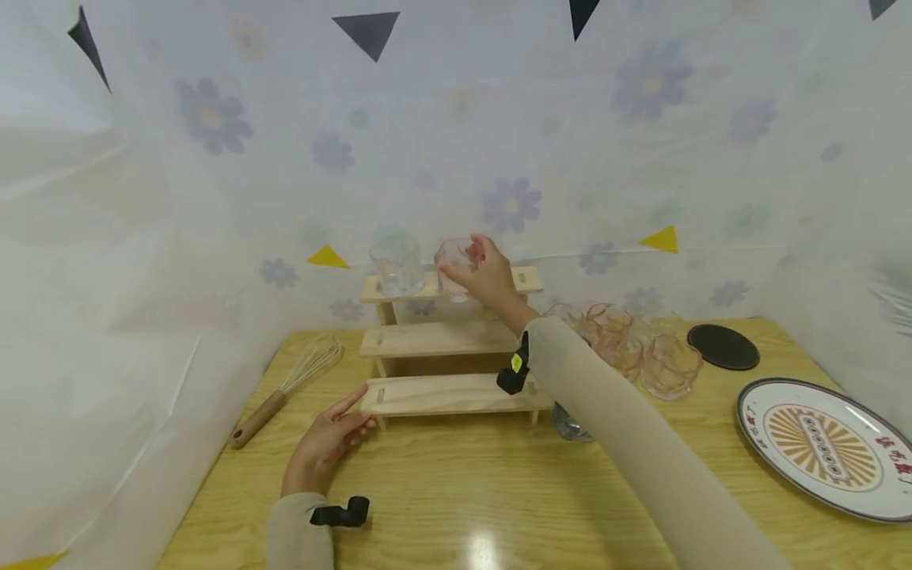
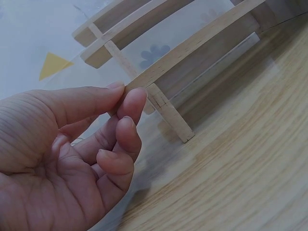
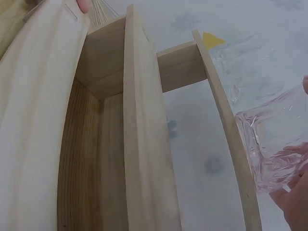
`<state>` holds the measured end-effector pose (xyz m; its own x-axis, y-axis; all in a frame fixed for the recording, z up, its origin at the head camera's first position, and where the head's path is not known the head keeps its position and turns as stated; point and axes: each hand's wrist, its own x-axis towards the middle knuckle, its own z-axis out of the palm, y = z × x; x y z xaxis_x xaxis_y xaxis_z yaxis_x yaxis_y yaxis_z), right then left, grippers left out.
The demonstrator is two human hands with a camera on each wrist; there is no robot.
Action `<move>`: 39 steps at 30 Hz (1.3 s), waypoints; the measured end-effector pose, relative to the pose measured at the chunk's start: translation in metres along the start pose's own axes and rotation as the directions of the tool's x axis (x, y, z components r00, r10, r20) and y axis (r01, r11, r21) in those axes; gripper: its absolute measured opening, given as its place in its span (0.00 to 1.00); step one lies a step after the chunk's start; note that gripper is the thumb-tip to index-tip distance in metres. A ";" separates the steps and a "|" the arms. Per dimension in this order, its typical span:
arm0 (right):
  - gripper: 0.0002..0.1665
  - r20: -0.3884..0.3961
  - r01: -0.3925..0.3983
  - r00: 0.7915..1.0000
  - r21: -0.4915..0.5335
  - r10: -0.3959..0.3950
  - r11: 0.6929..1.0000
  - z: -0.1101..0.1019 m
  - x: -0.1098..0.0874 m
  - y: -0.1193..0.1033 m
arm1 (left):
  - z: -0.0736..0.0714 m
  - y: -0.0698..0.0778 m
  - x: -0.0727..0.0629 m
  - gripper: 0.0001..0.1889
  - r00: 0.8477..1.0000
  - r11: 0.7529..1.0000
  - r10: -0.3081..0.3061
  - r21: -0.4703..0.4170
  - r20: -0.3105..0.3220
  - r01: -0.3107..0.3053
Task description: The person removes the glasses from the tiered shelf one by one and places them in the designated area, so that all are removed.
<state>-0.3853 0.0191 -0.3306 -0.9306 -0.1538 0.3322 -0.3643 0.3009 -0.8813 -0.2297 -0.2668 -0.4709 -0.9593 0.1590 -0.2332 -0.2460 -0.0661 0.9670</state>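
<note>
A three-tier wooden shelf stands on the table. With its thumb and fingers, my left hand pinches the left end of the lowest board, seen close up in the left wrist view. My right hand grips a pinkish glass cup at the top board. In the right wrist view that cup has its base right at the top board's edge, partly covered by the fingers. To its left on the same board sits a clear glass cup.
A whisk lies left of the shelf. Several pink and clear glass cups cluster on the right, partly behind my right sleeve. Farther right are a black round coaster and a patterned plate. A white floral sheet hangs behind.
</note>
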 end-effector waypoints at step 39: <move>0.41 -0.089 0.096 0.991 -0.068 -0.102 0.993 -0.125 -0.134 0.017 | -0.008 -0.001 0.005 0.33 0.999 1.000 -0.022 0.010 -0.029 0.023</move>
<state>-0.2712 0.1623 -0.3477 -0.8880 -0.0990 0.4490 -0.4537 0.3476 -0.8206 -0.2356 -0.2736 -0.4741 -0.9573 0.1316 -0.2576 -0.2662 -0.0523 0.9625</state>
